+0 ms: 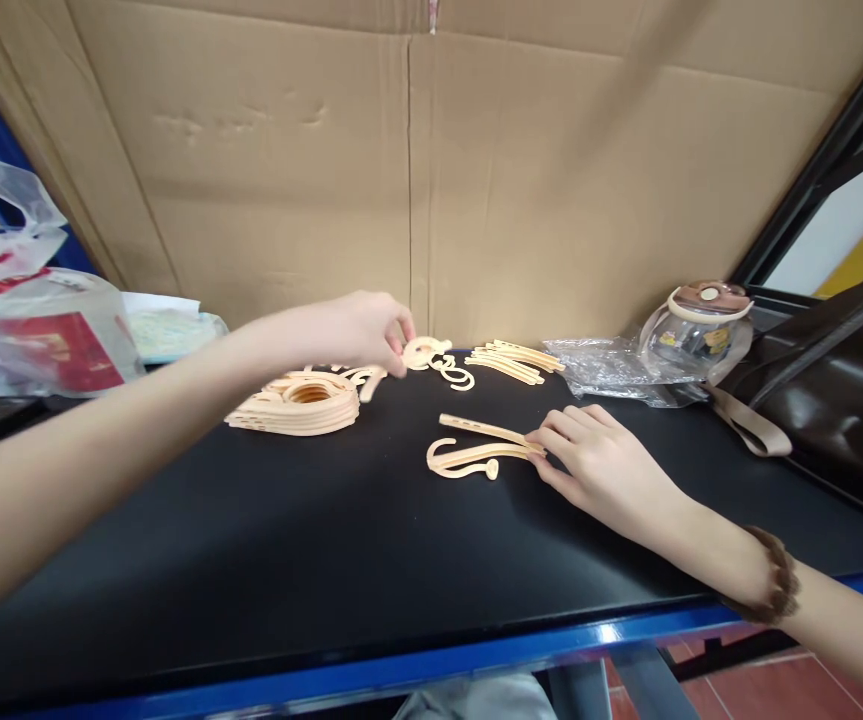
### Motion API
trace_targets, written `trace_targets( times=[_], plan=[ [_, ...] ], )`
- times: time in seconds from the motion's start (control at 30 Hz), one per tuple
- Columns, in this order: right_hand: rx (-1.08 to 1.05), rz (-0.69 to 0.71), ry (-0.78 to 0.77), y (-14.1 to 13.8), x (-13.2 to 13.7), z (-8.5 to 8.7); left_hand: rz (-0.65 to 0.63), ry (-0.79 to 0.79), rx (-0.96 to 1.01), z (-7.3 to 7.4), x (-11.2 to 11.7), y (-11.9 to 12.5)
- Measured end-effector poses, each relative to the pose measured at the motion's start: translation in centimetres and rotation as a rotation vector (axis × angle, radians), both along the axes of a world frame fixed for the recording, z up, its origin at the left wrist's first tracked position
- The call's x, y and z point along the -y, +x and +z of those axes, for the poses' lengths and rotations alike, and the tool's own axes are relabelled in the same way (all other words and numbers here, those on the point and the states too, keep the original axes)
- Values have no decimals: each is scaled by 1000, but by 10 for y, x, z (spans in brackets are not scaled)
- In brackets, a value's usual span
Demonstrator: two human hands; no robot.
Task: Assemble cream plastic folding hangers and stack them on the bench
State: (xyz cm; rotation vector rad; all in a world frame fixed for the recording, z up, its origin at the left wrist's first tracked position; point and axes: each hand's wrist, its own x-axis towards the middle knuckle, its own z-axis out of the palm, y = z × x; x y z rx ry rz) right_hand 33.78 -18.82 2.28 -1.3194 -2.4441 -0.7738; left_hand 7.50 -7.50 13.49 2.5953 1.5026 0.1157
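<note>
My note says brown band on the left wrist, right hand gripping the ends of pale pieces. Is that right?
Wrong wrist: the head view shows the brown band on the right wrist. The right hand does grip the ends of pale pieces.

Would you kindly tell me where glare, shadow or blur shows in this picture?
Head view: a bright glare spot on the blue table edge; head view: soft shadow bands across the cardboard; head view: glints on the clear plastic wrap; head view: left hand looks slightly blurred.
</note>
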Motion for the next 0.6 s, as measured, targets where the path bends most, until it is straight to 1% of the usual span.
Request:
trace_targets(
  times=[0.07,0.13,0.2,0.27,0.3,0.37,0.5,0.6],
  plan=[
    [40,-49,47,1,0,-1,-54,-18,48,-24,25,1],
    [71,-81,64,2,-1,-1,-101,-34,117,-51,44,-1],
    [93,-91,60,3,-1,1,-137,-73,157,-73,54,-4],
    [97,-83,47,4,-1,5,-137,-124,183,-85,56,-7],
    [87,-73,38,3,-2,8,-132,-150,196,-88,56,-7],
    [45,-16,-7,-2,-3,14,-117,-206,223,-88,52,-6],
    [-31,173,-193,-20,-11,23,-89,-354,324,-80,45,-7],
    [-17,224,-338,-31,-21,31,-78,-422,405,-77,43,-11]
  ],
)
